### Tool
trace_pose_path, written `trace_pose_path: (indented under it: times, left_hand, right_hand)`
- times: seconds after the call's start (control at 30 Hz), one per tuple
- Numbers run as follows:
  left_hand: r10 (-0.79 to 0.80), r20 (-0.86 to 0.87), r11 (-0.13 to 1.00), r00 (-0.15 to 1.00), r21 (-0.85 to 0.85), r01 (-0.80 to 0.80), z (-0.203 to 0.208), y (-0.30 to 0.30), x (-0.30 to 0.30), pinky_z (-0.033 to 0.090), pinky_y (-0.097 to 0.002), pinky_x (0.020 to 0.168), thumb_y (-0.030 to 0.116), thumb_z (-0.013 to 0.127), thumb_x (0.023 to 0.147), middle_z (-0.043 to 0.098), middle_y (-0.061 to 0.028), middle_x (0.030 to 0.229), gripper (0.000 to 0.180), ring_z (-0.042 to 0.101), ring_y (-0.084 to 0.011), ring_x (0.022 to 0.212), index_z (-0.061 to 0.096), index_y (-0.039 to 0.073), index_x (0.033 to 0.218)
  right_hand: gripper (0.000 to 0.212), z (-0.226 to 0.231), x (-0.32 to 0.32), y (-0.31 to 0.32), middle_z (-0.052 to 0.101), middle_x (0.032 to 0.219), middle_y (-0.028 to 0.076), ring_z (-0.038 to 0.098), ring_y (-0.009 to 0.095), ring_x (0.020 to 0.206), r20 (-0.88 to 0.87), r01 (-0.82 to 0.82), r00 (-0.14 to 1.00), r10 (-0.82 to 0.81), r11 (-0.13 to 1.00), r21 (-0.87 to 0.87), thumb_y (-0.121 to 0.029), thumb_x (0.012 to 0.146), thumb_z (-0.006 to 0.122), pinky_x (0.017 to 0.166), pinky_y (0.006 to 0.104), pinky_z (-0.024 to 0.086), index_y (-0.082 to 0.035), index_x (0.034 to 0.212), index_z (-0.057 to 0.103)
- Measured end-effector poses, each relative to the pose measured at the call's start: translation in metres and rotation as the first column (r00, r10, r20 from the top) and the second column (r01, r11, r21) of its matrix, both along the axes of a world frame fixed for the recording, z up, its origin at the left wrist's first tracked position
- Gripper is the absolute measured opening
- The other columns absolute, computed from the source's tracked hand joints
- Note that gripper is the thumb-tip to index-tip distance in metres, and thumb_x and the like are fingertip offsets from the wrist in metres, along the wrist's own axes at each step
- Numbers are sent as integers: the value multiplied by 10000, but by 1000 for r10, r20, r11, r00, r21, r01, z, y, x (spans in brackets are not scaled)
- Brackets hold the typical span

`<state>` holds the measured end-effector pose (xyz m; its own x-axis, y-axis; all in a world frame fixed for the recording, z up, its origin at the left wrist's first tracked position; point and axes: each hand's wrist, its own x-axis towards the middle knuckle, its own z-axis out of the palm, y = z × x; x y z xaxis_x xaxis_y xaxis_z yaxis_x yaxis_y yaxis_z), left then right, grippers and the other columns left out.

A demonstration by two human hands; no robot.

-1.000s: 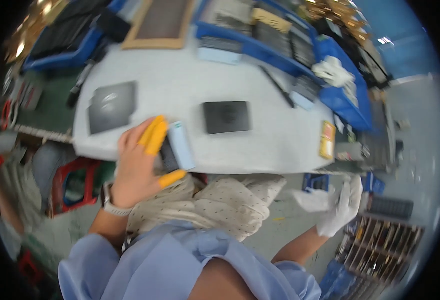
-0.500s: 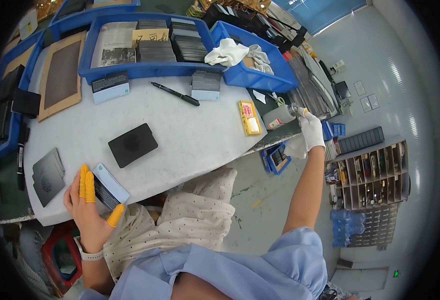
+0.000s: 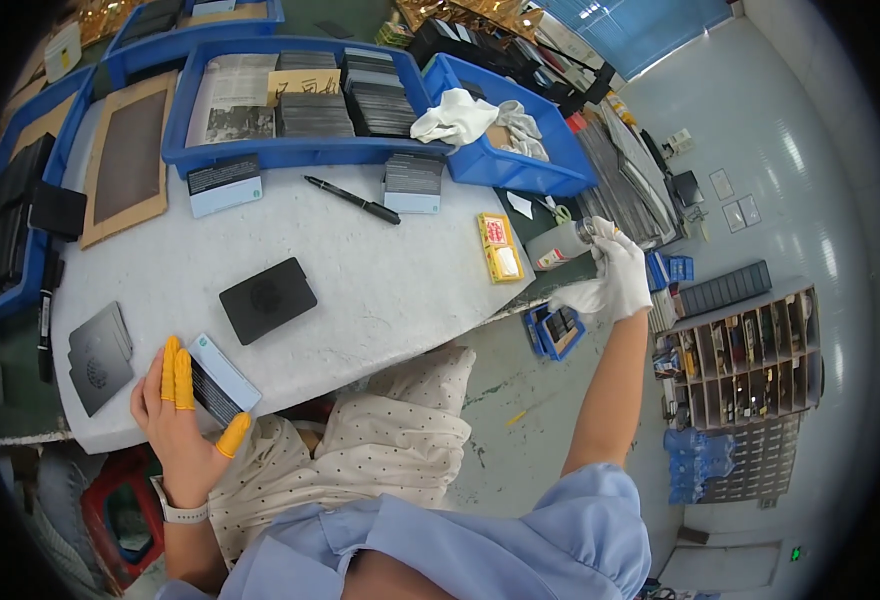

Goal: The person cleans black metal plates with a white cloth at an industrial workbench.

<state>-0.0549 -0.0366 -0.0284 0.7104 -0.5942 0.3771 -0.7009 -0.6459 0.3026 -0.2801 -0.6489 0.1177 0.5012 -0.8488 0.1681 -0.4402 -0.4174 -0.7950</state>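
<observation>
My left hand [image 3: 185, 430], with yellow finger cots on the thumb and two fingers, lies at the near left table edge. Its fingers are spread around a stack of dark cards with a light-blue edge [image 3: 224, 380]; whether they press on it I cannot tell. A fan of grey cards [image 3: 100, 358] lies to its left, and a black card stack [image 3: 268, 300] lies ahead. Far right, my right hand [image 3: 620, 275] is covered by a white cloth [image 3: 585, 296] with a loose end hanging. Its closed fingers are at the metal top of a translucent bottle [image 3: 557, 245].
On the white table [image 3: 380, 290] lie a black pen [image 3: 352, 200], two more card stacks [image 3: 413, 183] and a yellow box [image 3: 500, 248]. Blue trays [image 3: 300, 153] line the back and left. A cardboard sheet [image 3: 130, 160] lies beside them. Shelving [image 3: 740, 355] stands at right.
My right hand has shifted slightly down at the bottle's top, and the cloth's loose end has swung left. My left hand stays in place. The whole view has shifted slightly.
</observation>
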Motion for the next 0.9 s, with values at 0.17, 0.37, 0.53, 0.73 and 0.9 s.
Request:
trace_pose_path:
  times: [0.17, 0.37, 0.53, 0.73, 0.9]
  left_hand:
    - [24, -7, 1000, 1000, -16, -24, -1, 0, -1, 250, -530, 1171, 572, 756, 785, 492, -186, 1554, 992, 431, -368, 1431, 448, -35, 1506]
    - [10, -6, 1000, 1000, 8, -10, 5, 0, 0, 251, -516, 1167, 727, 718, 772, 494, -182, 1551, 1106, 434, -363, 1426, 434, -38, 1517]
    - [22, 9, 1000, 1000, 19, -23, -1, 0, -1, 251, -511, 1166, 735, 721, 767, 494, -180, 1554, 1115, 435, -361, 1427, 434, -39, 1516]
    - [43, -18, 999, 999, 16, -43, 2, 3, -1, 257, -502, 1162, 684, 773, 742, 501, -171, 1551, 1099, 435, -351, 1432, 448, -30, 1511]
    - [27, -56, 999, 998, -27, -29, 6, 3, 1, 271, -496, 1149, 609, 829, 710, 523, -158, 1528, 1061, 451, -336, 1418, 479, -18, 1491]
  right_hand:
    - [516, 0, 9, 57, 727, 1121, 58, 691, 112, 876, 505, -385, 859, 87, 760, 524, -10, 881, 654, 770, 224, 555, 7, 1394, 608]
    - [413, -36, 27, 84, 739, 1181, 72, 693, 126, 945, 210, -195, 973, 101, 845, 498, 28, 916, 641, 853, 243, 535, 17, 1327, 687]
    - [351, -70, 41, 96, 749, 1144, 192, 722, 313, 993, -417, -254, 888, 192, 963, -96, -86, 982, 598, 883, 348, 540, -6, 1309, 695]
    - [248, -85, 54, 96, 690, 1086, 290, 663, 459, 1029, -594, -371, 800, 87, 849, -376, -156, 981, 574, 901, 513, 525, -26, 1116, 737]
    - [249, -88, 55, 96, 689, 1054, 286, 665, 464, 1017, -653, -390, 757, 30, 822, -414, -152, 983, 556, 877, 525, 520, 21, 1086, 701]
